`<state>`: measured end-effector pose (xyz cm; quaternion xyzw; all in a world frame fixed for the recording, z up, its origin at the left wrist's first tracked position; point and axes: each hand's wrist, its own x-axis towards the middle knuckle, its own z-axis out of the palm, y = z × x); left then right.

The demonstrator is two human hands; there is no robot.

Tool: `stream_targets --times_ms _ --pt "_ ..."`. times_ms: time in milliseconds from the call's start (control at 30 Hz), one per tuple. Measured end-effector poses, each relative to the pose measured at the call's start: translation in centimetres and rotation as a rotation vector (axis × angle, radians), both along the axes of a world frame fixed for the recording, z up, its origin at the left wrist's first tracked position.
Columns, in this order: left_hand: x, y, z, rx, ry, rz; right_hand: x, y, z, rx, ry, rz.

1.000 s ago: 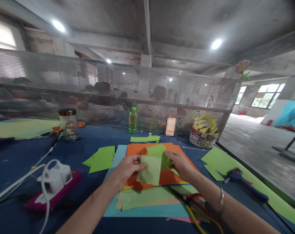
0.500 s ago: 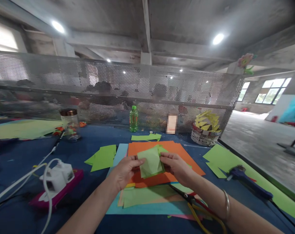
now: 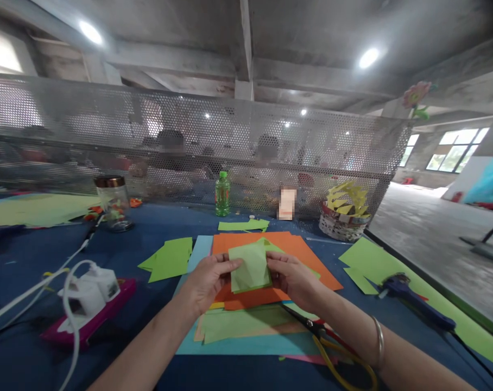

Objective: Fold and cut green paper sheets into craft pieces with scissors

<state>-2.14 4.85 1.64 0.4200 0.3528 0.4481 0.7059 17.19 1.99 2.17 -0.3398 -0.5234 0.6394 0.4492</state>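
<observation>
Both my hands hold a folded light green paper piece [image 3: 250, 267] above a stack of coloured sheets. My left hand [image 3: 208, 279] pinches its left edge with thumb on top. On the right edge, my right hand [image 3: 293, 277] pinches it too; a bangle is on that wrist. Under the piece lies an orange sheet [image 3: 295, 250], with green and blue sheets [image 3: 246, 342] beneath it.
Scissors with red and yellow handles [image 3: 332, 347] lie by my right forearm. A blue glue gun [image 3: 413, 304] is at the right, a white plug on a pink block [image 3: 87, 298] at the left. Jar [image 3: 110, 202], green bottle [image 3: 222, 194], basket [image 3: 342, 220] stand by the mesh screen; people sit behind it.
The green piece, hanging unfolded a second ago, has been folded flatter and squared between both hands. My hands have drawn closer together over the orange sheet.
</observation>
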Motion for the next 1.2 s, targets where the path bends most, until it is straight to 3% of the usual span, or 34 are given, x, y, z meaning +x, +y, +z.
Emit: stream_targets --times_ms 333,867,1100,1200 --pt "0.2 0.2 -0.5 0.092 0.086 0.153 -0.4 -0.4 0.2 0.000 -0.022 -0.106" --pt "0.1 0.2 -0.9 0.250 0.207 0.204 -0.5 0.0 -0.2 0.049 -0.243 -0.196" --pt "0.0 0.4 -1.4 0.313 0.319 0.247 0.0 0.6 -0.8 0.211 -0.237 -0.391" --pt "0.0 0.4 -1.5 0.331 0.326 0.235 0.1 0.6 -0.5 0.278 -0.262 -0.404"
